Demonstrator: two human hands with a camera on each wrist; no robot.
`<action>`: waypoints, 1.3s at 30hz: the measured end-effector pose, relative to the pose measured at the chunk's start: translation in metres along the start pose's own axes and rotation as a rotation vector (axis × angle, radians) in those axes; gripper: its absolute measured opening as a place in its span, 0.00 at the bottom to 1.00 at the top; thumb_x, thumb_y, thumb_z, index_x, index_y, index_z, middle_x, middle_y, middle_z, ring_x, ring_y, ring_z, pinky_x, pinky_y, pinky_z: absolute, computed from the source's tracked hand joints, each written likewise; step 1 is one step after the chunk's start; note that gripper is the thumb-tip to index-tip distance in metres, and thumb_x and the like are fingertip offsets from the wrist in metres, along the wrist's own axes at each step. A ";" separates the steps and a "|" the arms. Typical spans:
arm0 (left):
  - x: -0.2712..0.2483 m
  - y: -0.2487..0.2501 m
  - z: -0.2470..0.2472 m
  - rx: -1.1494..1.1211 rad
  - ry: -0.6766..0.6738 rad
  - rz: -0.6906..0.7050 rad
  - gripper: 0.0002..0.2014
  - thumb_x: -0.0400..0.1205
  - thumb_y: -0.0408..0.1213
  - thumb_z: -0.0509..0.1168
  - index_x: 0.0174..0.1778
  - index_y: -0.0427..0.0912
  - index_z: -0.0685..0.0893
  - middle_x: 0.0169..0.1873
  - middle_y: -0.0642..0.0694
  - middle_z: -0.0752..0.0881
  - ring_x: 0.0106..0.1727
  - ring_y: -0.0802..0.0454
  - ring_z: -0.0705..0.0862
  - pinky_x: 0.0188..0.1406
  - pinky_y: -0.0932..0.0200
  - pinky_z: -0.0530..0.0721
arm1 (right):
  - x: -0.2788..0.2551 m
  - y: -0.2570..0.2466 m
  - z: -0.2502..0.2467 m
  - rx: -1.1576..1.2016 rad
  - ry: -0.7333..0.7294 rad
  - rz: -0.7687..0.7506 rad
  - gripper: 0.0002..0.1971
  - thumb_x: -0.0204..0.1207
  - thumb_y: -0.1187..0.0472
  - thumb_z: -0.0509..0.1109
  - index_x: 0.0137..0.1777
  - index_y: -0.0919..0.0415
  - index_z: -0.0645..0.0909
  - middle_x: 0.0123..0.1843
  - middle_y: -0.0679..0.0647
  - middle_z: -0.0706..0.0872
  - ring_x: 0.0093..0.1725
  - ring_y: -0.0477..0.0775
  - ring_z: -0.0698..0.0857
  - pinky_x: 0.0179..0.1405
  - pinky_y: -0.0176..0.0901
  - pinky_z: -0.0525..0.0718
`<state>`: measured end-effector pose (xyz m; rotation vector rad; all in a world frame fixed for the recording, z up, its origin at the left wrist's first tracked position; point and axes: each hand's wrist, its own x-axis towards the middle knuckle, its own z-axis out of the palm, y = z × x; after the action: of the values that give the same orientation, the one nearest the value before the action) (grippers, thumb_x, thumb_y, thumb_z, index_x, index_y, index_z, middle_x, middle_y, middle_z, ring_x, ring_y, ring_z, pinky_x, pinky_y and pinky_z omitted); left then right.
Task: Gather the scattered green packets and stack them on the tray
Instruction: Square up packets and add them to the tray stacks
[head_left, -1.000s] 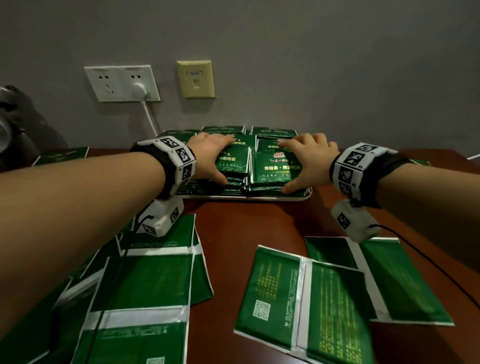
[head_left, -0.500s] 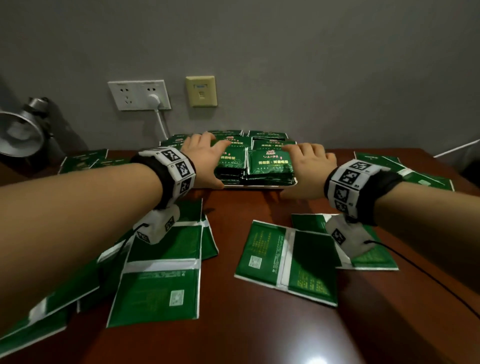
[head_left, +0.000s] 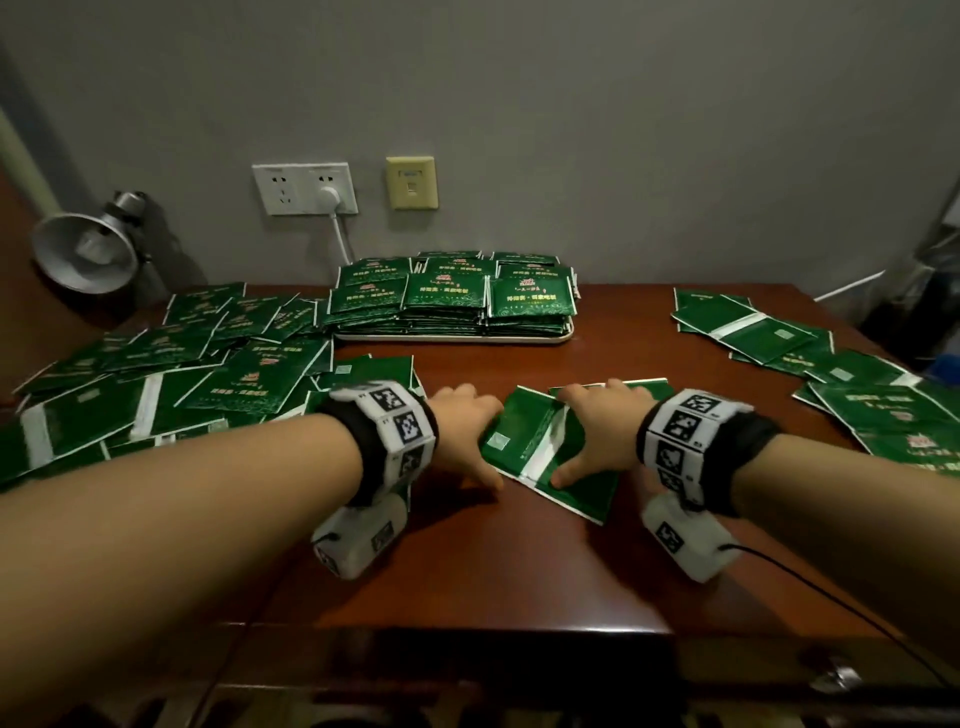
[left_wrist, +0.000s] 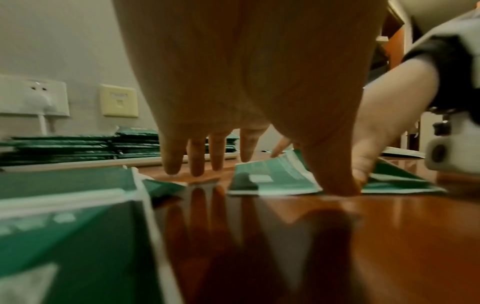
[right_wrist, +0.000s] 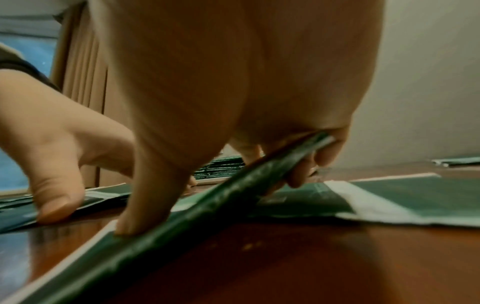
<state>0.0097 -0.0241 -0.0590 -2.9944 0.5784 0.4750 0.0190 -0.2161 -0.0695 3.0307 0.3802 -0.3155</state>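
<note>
We see a green packet mid-table, tilted up between both hands. Right hand grips it: thumb pressed on its near face, fingers curled round the raised far edge. Left hand sits just beside its left edge, fingers straight and spread, tips down at the table. The packet is dark green with a white seam strip and a small pale code square. Behind, the tray carries neat green stacks; loose packets lie heaped on the left.
</note>
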 end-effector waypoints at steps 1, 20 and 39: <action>-0.001 0.007 0.006 -0.010 -0.005 0.014 0.48 0.67 0.65 0.74 0.79 0.48 0.64 0.70 0.43 0.69 0.71 0.42 0.69 0.72 0.47 0.73 | 0.000 -0.003 0.003 0.037 0.000 0.026 0.53 0.57 0.27 0.76 0.77 0.57 0.64 0.67 0.54 0.82 0.65 0.59 0.80 0.60 0.50 0.80; -0.023 0.045 0.014 0.209 0.069 0.139 0.10 0.76 0.36 0.63 0.50 0.44 0.69 0.40 0.45 0.78 0.41 0.43 0.80 0.39 0.48 0.85 | -0.022 0.018 0.002 -0.082 -0.048 -0.008 0.32 0.71 0.40 0.70 0.65 0.63 0.69 0.45 0.52 0.82 0.46 0.58 0.83 0.42 0.45 0.81; -0.008 0.004 -0.010 -0.049 0.342 -0.047 0.09 0.83 0.37 0.53 0.57 0.46 0.74 0.44 0.45 0.84 0.42 0.45 0.83 0.41 0.51 0.83 | -0.034 -0.019 -0.012 -0.327 -0.029 -0.143 0.32 0.70 0.57 0.74 0.71 0.59 0.65 0.35 0.50 0.75 0.33 0.54 0.77 0.25 0.44 0.75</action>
<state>0.0045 -0.0262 -0.0471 -3.1486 0.5200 -0.0306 -0.0159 -0.2049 -0.0519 2.6833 0.5852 -0.2750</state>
